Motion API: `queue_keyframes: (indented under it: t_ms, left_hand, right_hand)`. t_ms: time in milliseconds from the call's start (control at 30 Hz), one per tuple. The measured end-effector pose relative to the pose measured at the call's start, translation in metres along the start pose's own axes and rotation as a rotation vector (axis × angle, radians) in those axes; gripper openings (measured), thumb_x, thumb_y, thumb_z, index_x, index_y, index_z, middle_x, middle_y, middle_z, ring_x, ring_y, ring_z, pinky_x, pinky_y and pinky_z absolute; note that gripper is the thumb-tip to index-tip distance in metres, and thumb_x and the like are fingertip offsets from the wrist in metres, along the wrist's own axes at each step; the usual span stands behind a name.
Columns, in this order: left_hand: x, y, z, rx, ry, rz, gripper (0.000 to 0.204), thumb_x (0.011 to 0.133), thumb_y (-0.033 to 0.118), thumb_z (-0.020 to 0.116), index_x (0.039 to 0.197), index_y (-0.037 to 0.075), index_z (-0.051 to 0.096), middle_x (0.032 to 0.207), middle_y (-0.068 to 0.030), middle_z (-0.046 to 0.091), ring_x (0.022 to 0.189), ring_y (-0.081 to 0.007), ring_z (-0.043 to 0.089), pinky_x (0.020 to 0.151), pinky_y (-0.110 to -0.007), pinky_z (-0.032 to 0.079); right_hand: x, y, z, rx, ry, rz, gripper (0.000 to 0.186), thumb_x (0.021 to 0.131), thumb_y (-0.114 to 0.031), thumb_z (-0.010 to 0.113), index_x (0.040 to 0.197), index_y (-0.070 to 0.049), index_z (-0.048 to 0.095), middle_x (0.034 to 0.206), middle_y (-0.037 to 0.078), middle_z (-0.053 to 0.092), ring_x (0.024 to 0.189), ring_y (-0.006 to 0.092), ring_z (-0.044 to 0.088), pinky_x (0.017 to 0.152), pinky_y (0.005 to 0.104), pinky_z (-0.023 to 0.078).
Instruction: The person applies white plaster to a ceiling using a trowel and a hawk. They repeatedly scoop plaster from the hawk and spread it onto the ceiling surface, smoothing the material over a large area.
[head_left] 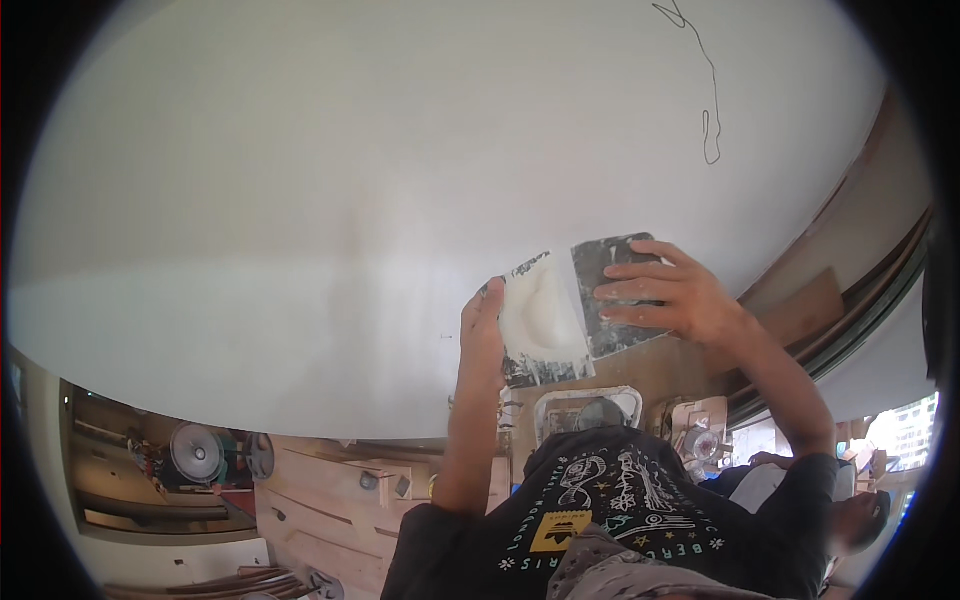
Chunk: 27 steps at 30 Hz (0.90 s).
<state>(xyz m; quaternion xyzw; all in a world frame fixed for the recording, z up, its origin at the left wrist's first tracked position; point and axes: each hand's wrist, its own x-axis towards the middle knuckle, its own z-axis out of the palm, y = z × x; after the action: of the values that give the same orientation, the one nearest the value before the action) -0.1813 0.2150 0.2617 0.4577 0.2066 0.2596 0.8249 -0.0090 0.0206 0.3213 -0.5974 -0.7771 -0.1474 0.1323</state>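
Observation:
My left hand (pixel 483 325) grips a dark flat spreader (pixel 548 373) by its outer edge, thumb on top. A thick mound of white putty (pixel 543 312) covers most of that spreader's face. Just to the right, my right hand (pixel 680 298) holds a second dark spreader (pixel 598 268), its fingers stretched across the broad back, which is streaked with white. The two spreaders tilt side by side with their inner edges close together; whether they touch low down I cannot tell. Behind them stretches a large smooth white surface (pixel 290 210).
A thin dark wavy line (pixel 714 100) shows on the white surface at upper right. Wooden boards (pixel 320 500) and a round fan-like object (pixel 197 453) are at lower left. A white-rimmed item (pixel 590 394) stands below the spreaders. Another person (pixel 860 520) is at lower right.

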Motion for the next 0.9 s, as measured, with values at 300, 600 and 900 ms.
queue_keyframes:
  t_ms: [300,600,900]
  left_hand:
    - [0.003,-0.011,-0.021,0.122,-0.043,0.014,0.041,0.101,0.034,0.045,0.113,-0.004,0.056,0.099,-0.0103,0.066,0.085,-0.0147,0.066,0.072,-0.028,0.055]
    - [0.010,-0.103,-0.032,-0.649,0.220,-0.217,0.051,0.100,0.043,0.040,0.128,0.001,0.050,0.115,-0.0144,0.061,0.104,-0.0243,0.063,0.089,-0.042,0.053]
    - [-0.034,-0.079,-0.054,-0.482,0.462,-0.090,0.044,0.099,0.040,0.036,0.115,0.005,0.056,0.103,-0.0123,0.064,0.092,-0.0233,0.066,0.084,-0.041,0.054]
  right_hand:
    - [0.006,-0.001,0.023,0.081,0.002,-0.036,0.036,0.073,-0.005,0.061,0.105,-0.019,0.067,0.125,-0.005,0.060,0.125,0.0184,0.050,0.110,0.0446,0.035]
    - [-0.004,-0.029,0.110,0.544,0.477,0.153,0.041,0.076,0.008,0.061,0.114,-0.007,0.061,0.119,0.020,0.063,0.113,0.0367,0.060,0.094,0.0449,0.050]
    - [0.004,-0.008,0.206,0.639,-0.016,0.303,0.050,0.080,0.006,0.058,0.129,-0.003,0.053,0.122,0.018,0.061,0.106,0.0312,0.063,0.082,0.0355,0.052]
